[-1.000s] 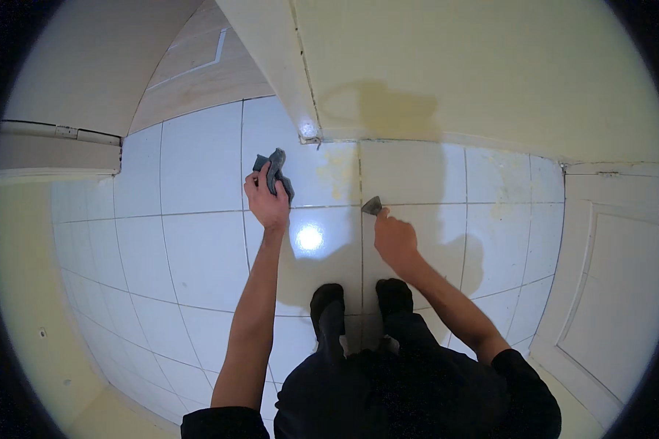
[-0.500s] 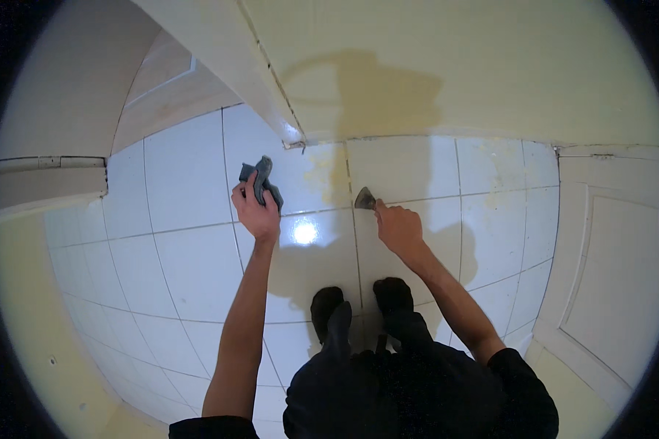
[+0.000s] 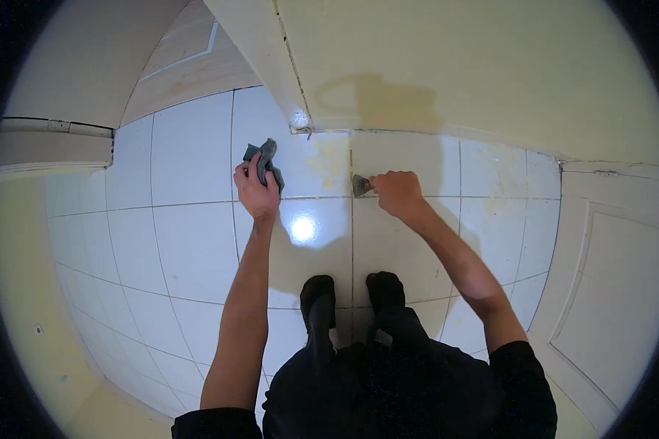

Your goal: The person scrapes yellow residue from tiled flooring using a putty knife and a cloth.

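We are indoors in a home, at a tiled corner — likely a hallway or bathroom entry. Glossy white floor tiles (image 3: 190,249) with dark grout lines mirror a ceiling light. On the far side stands a cream painted wall (image 3: 490,73), on the right a panelled door (image 3: 615,293) — and far left, a wooden threshold (image 3: 190,66).

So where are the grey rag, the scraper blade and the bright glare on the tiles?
rag (image 3: 265,162), head view, on the bunched cloth above the left hand's fingers.
scraper (image 3: 360,185), head view, on the flat blade sticking out of the right hand.
glare (image 3: 303,229), head view, on the bright spot's middle.
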Available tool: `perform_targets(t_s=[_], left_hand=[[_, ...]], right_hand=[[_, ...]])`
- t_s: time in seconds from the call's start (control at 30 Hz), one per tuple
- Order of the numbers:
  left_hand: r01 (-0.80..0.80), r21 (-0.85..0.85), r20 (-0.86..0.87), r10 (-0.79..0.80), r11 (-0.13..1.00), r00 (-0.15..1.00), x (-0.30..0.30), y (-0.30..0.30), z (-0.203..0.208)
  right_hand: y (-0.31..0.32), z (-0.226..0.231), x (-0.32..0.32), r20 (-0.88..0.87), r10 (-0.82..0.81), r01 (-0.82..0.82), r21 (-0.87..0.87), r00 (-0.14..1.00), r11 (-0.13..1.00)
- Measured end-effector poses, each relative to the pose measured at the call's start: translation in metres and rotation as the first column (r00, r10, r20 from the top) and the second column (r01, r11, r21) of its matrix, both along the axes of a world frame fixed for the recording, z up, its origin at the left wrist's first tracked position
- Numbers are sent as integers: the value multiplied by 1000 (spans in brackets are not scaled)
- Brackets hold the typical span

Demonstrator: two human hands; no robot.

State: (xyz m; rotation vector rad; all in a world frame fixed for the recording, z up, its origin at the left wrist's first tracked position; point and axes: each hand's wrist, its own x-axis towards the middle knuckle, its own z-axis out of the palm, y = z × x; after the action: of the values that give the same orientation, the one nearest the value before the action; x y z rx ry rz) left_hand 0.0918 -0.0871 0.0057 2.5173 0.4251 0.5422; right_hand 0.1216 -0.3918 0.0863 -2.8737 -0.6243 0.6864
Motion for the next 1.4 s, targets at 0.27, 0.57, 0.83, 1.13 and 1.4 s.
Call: perform_targets(t_s=[0.27,0.57,0.83,1.13,1.4], left_hand=[[13,24,8,-13,1000,1000,-1,1,1],[-8,26,-25,9,1000,1000,-3,0,-1],[-1,-8,-11,0,1000,1000,-1,-1,-1],[-10,-22,2,10,1000,1000,2,0,-1],[10,9,3,-10,1000,1000,-2,-3,-1]], right_hand=[[1,14,14,-98,51,-60,-92,994,994],[1,3,4,-97,29,-33,-41,995,999],[4,13,-1,-155,64,-88,-150,986,985],[11,5,-9,-77,-46,35,-134,996,990],[19,10,-12,-101,-115,105,-97,988,990]])
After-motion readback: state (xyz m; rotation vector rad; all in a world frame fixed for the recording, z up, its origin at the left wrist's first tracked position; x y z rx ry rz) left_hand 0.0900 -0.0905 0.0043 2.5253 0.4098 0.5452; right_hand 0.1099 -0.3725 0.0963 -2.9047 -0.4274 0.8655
